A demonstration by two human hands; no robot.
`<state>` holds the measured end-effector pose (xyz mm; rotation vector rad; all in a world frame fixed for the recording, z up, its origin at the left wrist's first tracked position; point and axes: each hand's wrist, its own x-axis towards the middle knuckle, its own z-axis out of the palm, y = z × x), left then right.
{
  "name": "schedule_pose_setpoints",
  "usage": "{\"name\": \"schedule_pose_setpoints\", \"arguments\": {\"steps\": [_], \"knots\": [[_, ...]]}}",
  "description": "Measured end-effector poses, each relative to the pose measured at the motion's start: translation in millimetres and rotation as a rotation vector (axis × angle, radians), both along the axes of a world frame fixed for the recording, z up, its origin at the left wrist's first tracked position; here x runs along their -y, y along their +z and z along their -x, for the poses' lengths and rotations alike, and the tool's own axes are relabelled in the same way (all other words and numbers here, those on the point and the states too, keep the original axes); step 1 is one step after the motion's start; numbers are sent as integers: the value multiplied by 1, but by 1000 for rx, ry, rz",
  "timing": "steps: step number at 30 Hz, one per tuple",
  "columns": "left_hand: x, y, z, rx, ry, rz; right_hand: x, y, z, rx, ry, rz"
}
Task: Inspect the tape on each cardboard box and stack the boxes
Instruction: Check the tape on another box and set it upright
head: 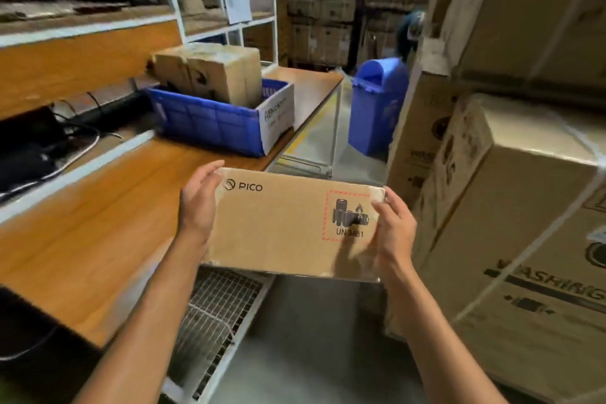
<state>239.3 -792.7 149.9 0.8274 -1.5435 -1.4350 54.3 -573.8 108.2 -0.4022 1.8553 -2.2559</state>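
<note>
Item: strapped cartons (524,207), stacked at right, bound with white bands; the print reads "WASHING", the rest cut off. Item: wooden workbench (98,207), at left, beneath white shelving. Item: blue bin (373,108), with a swing lid, standing in the aisle beyond. Item: blue crate (203,121), on the bench, holding several brown boxes (213,75); the writing on its white end panel is too blurred to read. Item: cardboard box (282,226), flat and oblong, held in the air in front of the person, off the bench edge and above a wire rack. It looks light enough to carry at arm's reach, with stiff panels but corners that would crush; glossy clear tape shows at the upper right corner and would be slippery under the fingers. Best held by the two short ends, as it is now. Item: left hand (196,203), clasping the left end, fingers wrapped at the upper corner. Item: right hand (393,226), pinching the right end, thumb on the front face. Item: battery hazard label (349,216), red hatched border, reading "UN" with partly shadowed digits. Item: logo (244,186), reading "PICO".
</note>
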Motion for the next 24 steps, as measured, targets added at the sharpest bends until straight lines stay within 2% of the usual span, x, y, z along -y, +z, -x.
{"name": "schedule_pose_setpoints", "arguments": {"steps": [6, 11, 15, 19, 24], "knots": [[56, 7, -66, -128, 246, -7, 109, 13, -22, -104, 226, -56], [92, -23, -121, -90, 415, -29, 182, -7, -33, -136, 467, -97], [117, -53, -157, -105, 510, -120, 223, -21, -47, -193, 659, -193], [134, -80, -172, 2, 565, -162, 251, -38, -56, -211, 755, -245], [152, -96, -177, 136, 568, -117, 275, -59, -62, -176, 800, -249]]}}
